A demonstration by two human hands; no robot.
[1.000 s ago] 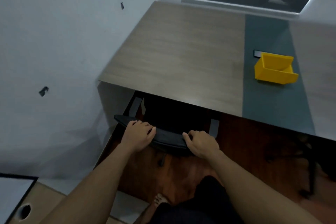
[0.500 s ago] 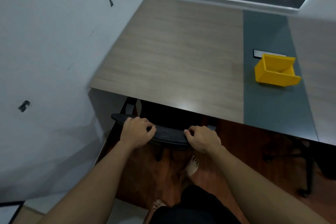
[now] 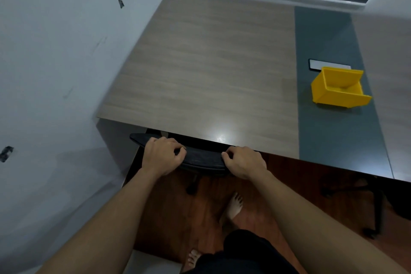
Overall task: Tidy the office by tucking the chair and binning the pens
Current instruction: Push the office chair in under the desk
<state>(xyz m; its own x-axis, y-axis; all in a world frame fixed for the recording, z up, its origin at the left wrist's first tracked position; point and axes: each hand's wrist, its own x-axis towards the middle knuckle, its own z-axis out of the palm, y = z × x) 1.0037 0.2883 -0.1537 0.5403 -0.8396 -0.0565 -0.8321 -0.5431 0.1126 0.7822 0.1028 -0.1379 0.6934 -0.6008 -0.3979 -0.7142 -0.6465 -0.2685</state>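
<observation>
A black office chair [image 3: 203,159] sits pushed under the wooden desk [image 3: 206,69]; only the top edge of its backrest shows past the desk's front edge. My left hand [image 3: 163,154] grips the backrest's left part, and my right hand [image 3: 243,161] grips its right end. A yellow open bin [image 3: 338,87] stands on the desk's grey-green strip at the right, and its visible inside looks bare. No pens are visible.
A small dark-framed flat rectangle [image 3: 315,65] lies just behind the bin. A white wall [image 3: 55,73] closes the left side. A second dark chair base [image 3: 375,202] stands under the desk at the right. My bare feet [image 3: 234,206] are on the reddish wood floor.
The chair has rolled further under the desk, so its seat and armrests are now hidden. Both hands kept their grip on the backrest and I stepped forward.
</observation>
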